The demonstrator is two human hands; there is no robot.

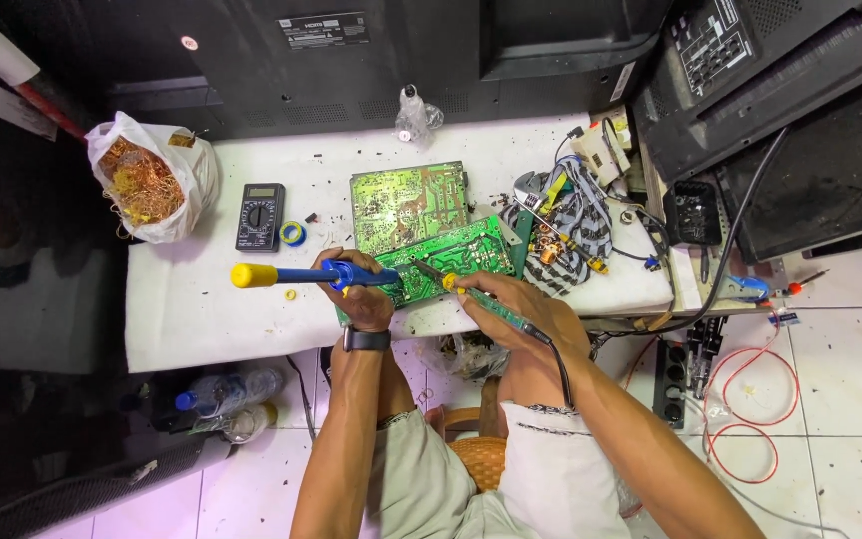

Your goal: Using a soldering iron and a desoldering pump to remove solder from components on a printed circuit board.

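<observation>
The left hand (356, 292) is wrapped around a blue desoldering pump with a yellow plunger knob (296, 274), fingers clamped on its barrel, the nozzle laid over the near edge of the lower green circuit board (446, 262); the right hand (511, 307) grips a soldering iron (461, 291) like a pen, fingers closed on its handle, the tip resting on or just above the same board, close beside the pump's nozzle; whether tip and copper touch cannot be told. That board lies solder side up on the white counter (192, 299), partly overlapped at its far edge by a second green circuit board (409, 205). Judging from both tools meeting at one spot, the work looks mid-way through clearing a joint; no loose component freed from the board can be made out beside it, so how many joints are done cannot be told. Further left sit a black multimeter (259, 216), a small roll of blue-and-yellow tape (292, 233) and a white bag of tangled copper wire (147, 180); to the right, a heap of cables and pliers (566, 225).
</observation>
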